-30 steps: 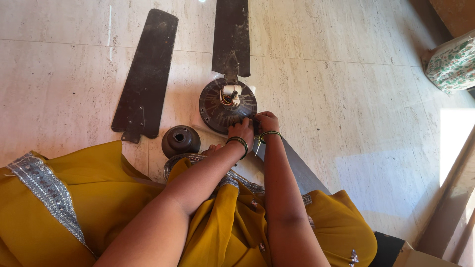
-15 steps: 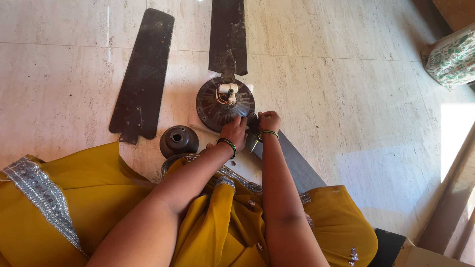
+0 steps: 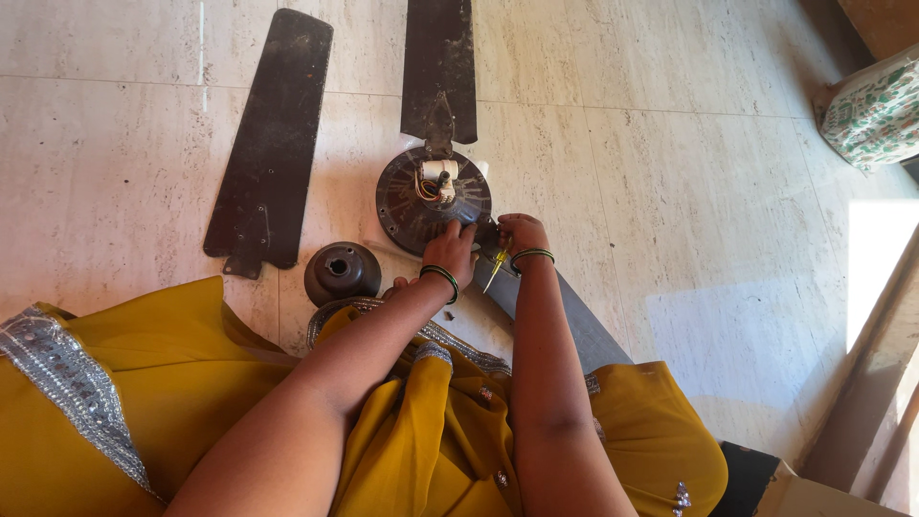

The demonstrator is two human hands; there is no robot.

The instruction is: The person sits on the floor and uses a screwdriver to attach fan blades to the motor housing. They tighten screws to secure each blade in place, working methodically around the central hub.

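The left hand point(image 3: 448, 251) rests with curled fingers on the near rim of the ceiling fan motor point(image 3: 433, 199), which lies on the floor tiles point(image 3: 689, 172) at about 12 o'clock from the person. The right hand point(image 3: 517, 233), just beside it at the motor's 5 o'clock edge, is closed around a yellow-handled screwdriver point(image 3: 495, 267). One fan blade point(image 3: 440, 67) sticks out from the motor at 12 o'clock, a loose blade point(image 3: 271, 144) lies at 10 o'clock, and a dark canopy cup point(image 3: 341, 272) sits at 8 o'clock.
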